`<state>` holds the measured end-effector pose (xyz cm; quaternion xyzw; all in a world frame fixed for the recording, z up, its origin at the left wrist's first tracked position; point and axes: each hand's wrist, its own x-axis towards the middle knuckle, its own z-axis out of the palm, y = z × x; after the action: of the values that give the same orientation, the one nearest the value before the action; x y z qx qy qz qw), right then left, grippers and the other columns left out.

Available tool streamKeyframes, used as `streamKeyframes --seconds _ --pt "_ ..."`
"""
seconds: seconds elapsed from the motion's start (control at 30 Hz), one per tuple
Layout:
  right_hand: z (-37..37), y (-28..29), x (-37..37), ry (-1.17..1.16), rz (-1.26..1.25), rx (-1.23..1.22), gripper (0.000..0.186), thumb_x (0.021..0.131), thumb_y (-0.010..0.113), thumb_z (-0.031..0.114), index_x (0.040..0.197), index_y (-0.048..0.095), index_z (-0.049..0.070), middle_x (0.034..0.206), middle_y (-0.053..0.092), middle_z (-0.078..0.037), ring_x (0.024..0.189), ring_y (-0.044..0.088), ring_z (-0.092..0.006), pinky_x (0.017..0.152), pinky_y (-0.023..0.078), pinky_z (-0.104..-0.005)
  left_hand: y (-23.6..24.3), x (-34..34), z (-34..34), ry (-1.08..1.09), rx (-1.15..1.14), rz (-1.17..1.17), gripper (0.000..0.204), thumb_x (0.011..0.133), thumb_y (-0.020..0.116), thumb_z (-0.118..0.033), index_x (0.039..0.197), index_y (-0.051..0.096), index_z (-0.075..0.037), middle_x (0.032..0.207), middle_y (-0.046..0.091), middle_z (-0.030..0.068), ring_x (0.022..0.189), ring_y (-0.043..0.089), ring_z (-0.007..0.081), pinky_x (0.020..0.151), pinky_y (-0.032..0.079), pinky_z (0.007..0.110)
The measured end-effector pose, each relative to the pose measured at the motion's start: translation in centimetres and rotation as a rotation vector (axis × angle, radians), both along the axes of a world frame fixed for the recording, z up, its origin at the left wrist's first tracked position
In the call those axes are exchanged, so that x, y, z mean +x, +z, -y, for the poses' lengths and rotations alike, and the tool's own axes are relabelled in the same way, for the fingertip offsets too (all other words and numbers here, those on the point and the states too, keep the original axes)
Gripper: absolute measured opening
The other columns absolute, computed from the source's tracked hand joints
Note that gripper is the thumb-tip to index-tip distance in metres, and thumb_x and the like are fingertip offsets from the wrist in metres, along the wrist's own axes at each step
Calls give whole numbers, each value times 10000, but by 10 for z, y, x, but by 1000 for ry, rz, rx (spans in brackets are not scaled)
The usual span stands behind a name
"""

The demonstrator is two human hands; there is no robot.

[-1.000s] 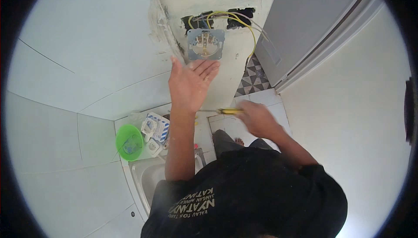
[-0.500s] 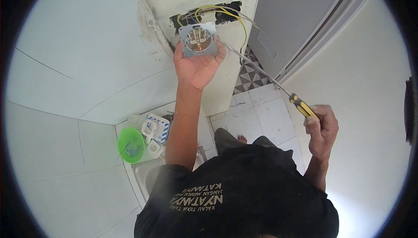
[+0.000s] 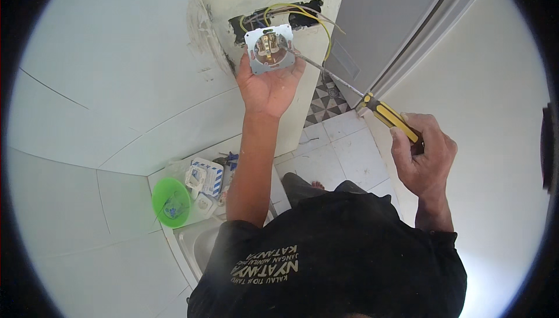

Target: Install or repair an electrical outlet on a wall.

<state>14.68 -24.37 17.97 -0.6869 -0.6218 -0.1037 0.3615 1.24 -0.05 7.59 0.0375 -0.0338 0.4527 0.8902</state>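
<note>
My left hand (image 3: pixel 271 88) grips a wall socket insert (image 3: pixel 269 64) with a square metal mounting frame, fingers behind it and thumb at its edge. The socket is held up just below two dark wall box openings (image 3: pixel 305 14). Yellow-green and other wires (image 3: pixel 291 7) loop out of these openings; where they run behind the socket is hidden. In my right hand (image 3: pixel 428 155) is a long screwdriver (image 3: pixel 393 119) with a yellow and black handle, fingers wrapped round it. Its shaft slants up left, and the tip overlaps the right side of the socket; whether it sits in a screw I cannot tell.
A green bowl (image 3: pixel 157 201) stands at lower left beside a sink (image 3: pixel 201 245). White socket covers (image 3: pixel 204 206) and a blue-striped package (image 3: pixel 213 179) lie next to it. A grey door (image 3: pixel 384 21) is at upper right, with white floor tiles (image 3: pixel 349 158) below.
The screwdriver tip has moved left, from beside my left hand onto the socket. My right hand has come up and left. The socket has shifted slightly right in the view.
</note>
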Motion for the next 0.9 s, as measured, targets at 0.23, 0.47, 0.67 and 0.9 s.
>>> streamKeyframes --seconds 0.23,0.47,0.67,0.9 --pt "-2 27 -20 -14 171 -41 205 814 746 95 954 617 19 731 664 -97 560 646 -148 524 523 -262 -3 3 -2 -15 52 75 501 882 685 -405 1274 553 -121 1228 552 115 1130 521 288 1004 430 486" --pt "-17 54 -46 -35 203 -97 143 903 679 126 961 607 17 718 663 -103 564 655 -163 503 509 -281 -4 7 -2 22 63 54 389 900 692 -348 1203 581 -132 1175 587 84 1134 516 219 1012 416 477" --pt "-32 71 -47 59 343 -287 142 901 675 106 1000 615 23 762 622 -94 565 567 -195 524 471 -311 -3 8 0 34 76 38 369 916 685 -347 1193 584 -124 1171 589 70 1128 507 193 983 432 466" --pt "-40 79 -48 211 751 -152 222 830 711 -4 1018 606 50 818 558 -126 693 575 -228 562 496 -353 -6 8 -7 24 158 49 357 934 650 -352 1196 598 -115 1158 634 84 1086 555 208 958 464 478"
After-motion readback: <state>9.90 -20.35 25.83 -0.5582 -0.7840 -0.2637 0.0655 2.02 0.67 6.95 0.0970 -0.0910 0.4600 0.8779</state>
